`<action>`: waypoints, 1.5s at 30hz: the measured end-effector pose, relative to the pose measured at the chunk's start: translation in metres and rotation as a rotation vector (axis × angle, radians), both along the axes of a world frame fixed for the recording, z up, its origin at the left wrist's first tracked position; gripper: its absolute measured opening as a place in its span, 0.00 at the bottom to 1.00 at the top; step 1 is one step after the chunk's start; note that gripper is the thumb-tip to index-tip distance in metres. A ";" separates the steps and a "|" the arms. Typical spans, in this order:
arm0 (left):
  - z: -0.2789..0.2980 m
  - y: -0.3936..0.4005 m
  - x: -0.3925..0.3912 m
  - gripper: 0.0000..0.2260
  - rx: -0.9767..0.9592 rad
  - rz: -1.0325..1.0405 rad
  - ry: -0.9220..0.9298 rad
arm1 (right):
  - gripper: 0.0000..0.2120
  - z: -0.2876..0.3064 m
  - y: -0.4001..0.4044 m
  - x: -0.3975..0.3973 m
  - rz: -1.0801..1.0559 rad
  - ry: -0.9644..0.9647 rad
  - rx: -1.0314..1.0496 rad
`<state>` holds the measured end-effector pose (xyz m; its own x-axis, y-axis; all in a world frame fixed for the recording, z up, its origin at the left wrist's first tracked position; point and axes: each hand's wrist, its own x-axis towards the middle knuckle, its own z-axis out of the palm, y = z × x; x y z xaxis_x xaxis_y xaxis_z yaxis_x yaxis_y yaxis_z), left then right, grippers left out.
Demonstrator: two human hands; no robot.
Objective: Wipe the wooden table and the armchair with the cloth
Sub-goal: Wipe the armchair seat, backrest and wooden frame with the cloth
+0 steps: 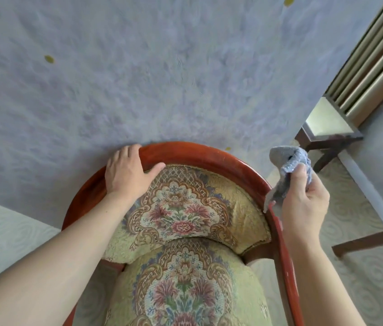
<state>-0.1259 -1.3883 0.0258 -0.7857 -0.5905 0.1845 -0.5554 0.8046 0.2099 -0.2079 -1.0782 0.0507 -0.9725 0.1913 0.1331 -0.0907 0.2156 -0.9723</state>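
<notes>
Beside armchair [209, 158], cloth [287, 170] in right hand [303, 203]

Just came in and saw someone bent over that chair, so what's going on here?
A person is cleaning an armchair that stands against the wall. The left hand rests on the curved wooden top rail of the backrest, steadying it. The right hand holds a bunched grey cloth beside the rail's right side; only its hanging lower corner seems to reach the wood. A dark wooden table stands apart to the right.
</notes>
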 end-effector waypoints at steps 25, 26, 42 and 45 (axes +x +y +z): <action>-0.038 -0.041 -0.014 0.29 -0.242 -0.232 0.184 | 0.20 -0.064 -0.182 0.007 0.498 0.744 0.798; -0.038 -0.041 -0.014 0.30 -0.249 -0.226 0.188 | 0.19 -0.065 -0.168 0.000 0.491 0.777 0.841; -0.037 -0.038 -0.011 0.12 -0.181 -0.210 0.279 | 0.19 -0.061 -0.220 0.038 0.460 0.617 0.656; -0.036 -0.038 -0.011 0.22 -0.178 -0.236 0.239 | 0.19 -0.061 -0.196 0.023 0.473 0.707 0.775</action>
<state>-0.1369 -1.4264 -0.0098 -0.8184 -0.3410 0.4625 -0.3030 0.9400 0.1570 -0.1853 -1.2744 -0.0102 -0.5865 -0.5440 0.6001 -0.7940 0.5324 -0.2934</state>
